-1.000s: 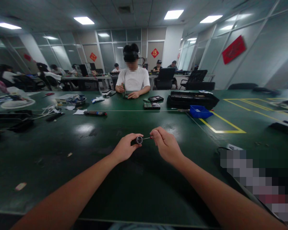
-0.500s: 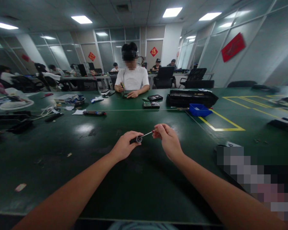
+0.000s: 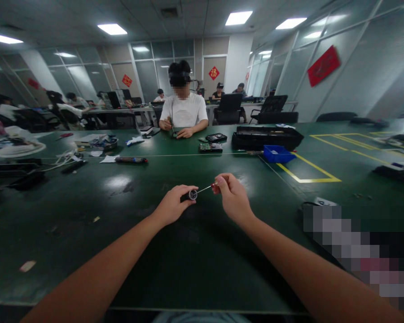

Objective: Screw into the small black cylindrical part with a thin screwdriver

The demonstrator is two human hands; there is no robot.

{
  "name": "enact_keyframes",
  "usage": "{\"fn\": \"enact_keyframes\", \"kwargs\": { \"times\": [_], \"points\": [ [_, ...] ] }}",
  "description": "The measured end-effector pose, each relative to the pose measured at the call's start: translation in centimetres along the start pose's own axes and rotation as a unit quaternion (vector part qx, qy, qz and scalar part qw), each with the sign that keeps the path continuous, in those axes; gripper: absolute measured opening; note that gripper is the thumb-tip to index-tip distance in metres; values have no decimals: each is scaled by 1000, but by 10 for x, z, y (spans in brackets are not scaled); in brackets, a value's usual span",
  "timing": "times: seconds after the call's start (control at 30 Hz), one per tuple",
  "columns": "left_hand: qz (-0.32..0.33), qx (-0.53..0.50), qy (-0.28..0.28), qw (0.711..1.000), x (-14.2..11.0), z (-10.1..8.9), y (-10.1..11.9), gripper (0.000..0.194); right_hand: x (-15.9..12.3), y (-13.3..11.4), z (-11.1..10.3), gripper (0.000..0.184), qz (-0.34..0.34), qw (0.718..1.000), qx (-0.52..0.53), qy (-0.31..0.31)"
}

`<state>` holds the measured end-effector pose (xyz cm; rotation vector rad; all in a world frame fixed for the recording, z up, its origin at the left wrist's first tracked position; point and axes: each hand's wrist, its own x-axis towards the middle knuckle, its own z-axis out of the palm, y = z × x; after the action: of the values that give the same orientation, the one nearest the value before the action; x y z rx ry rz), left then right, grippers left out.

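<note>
Black silver-rimmed cylinder [image 3: 192,194], near centre over green tabletop [image 3: 195,269] | clasped in left hand [image 3: 171,207] | thin red-handled metal tool [image 3: 204,189] at rim, pinched in right hand [image 3: 236,199] | tilted steeper than before, likely new working angle

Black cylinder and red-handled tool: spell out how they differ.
The black cylinder is thick, its round, light-rimmed end facing the camera; the red-handled tool is slim, its metal shaft slanting. The left hand holds the black cylinder, the right hand the red-handled tool. Both are hand-held.
</note>
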<state>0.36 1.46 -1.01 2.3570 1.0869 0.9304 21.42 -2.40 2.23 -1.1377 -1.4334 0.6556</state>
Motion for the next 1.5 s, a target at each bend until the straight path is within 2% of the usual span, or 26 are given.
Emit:
{"fn": "enact_keyframes", "kwargs": {
  "times": [0.13, 0.3, 0.53, 0.63, 0.73, 0.87, 1.0, 1.13, 1.23, 1.33, 1.5],
  "points": [
    [-6, -8, -5, 1000, 0, 0, -1, 41, -3, -1, 2, 24, -24, 999, -25, 0],
    [-18, -30, -5, 999, -1, 1, -1, 43, -3, 0, 1, 24, -18, 999, -40, 19],
    [-40, -14, -4, 999, -1, 0, 2, 46, -5, -4, 0, 23, -39, 998, -54, -13],
    [-43, -5, 1, 999, -2, 0, 2, 43, -6, -8, -2, 27, -54, 992, -111, -22],
    [-36, -3, 4, 999, -2, 0, 2, 39, -5, -10, -4, 35, -64, 980, -186, -7],
    [-40, -8, 5, 999, -2, 0, 1, 40, -6, -10, -4, 40, -76, 973, -219, 5],
    [-41, -19, 8, 999, -2, 0, 0, 39, -8, -11, -3, 32, -84, 974, -210, -14],
    [-33, -20, 13, 999, -2, 0, -1, 39, -10, -16, -3, 16, -137, 973, -178, -56],
    [-34, -20, 15, 999, -2, 1, -2, 39, -9, -19, -5, 14, -165, 966, -177, -87],
    [-36, -21, 12, 999, -2, 1, -2, 39, -8, -20, -7, 17, -152, 964, -193, -101],
    [-30, -25, 2, 999, -2, 1, -1, 38, -6, -16, -6, 33, -107, 963, -233, -84]
  ]
}}
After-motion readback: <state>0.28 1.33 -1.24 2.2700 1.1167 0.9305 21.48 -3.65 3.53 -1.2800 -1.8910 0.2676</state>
